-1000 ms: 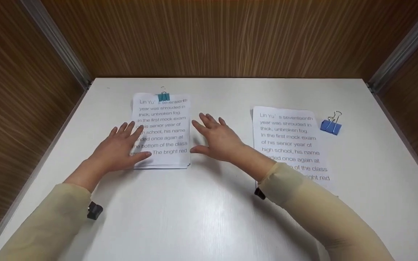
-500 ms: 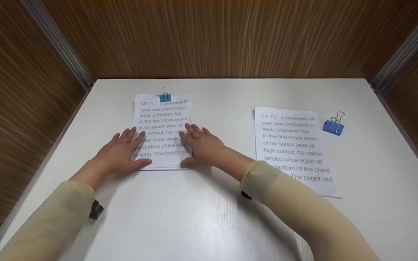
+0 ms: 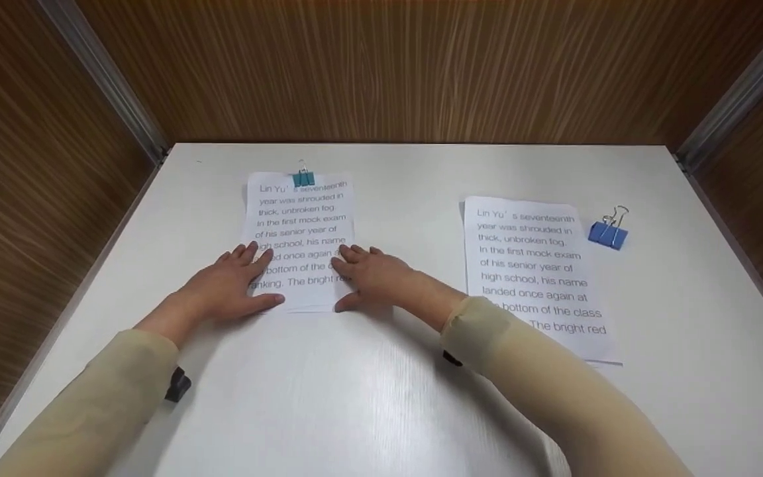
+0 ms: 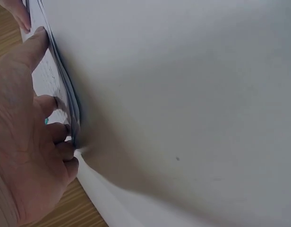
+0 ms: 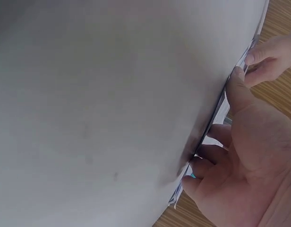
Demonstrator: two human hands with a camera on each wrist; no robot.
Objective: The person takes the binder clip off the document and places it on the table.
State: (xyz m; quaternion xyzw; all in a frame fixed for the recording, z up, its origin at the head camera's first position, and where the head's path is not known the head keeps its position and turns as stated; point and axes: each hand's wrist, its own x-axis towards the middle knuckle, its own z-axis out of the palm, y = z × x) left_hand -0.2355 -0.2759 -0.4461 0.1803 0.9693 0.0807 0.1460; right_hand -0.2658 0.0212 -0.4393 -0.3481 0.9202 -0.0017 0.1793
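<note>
In the head view, lying flat at nine o'clock from the middle of the white table [image 3: 408,165], a clipped stack [image 3: 305,212] of printed sheets, with a teal clip [image 3: 303,179] on its twelve o'clock edge. At its eight o'clock side, the left hand [image 3: 229,288], fingers spread, thumb by the seven o'clock corner. At its four o'clock side, the right hand [image 3: 378,278], likewise spread, thumb by the five o'clock corner. Hands apart from each other, clipped stack between, fingers extended against its opposite edges. Just past three o'clock from there, a second stack [image 3: 527,258] with the same printed lines, partly behind the right sleeve [image 3: 554,391]. Near it at two o'clock, apart from the paper, a blue clip [image 3: 608,236]. From seven o'clock, the left sleeve [image 3: 77,411], pale yellow like the other. At ten, twelve and two o'clock, wood-grain panels [image 3: 381,73].

In the left wrist view, at nine o'clock, the left hand along the edge of the clipped stack, sheets slightly fanned beneath the fingertips. At ten o'clock, part of the right hand, also close to the paper.

In the right wrist view, at four o'clock, the right hand with thumb and fingertips along the opposite edge; at two o'clock, the left hand. Cannot tell how firmly either presses.
</note>
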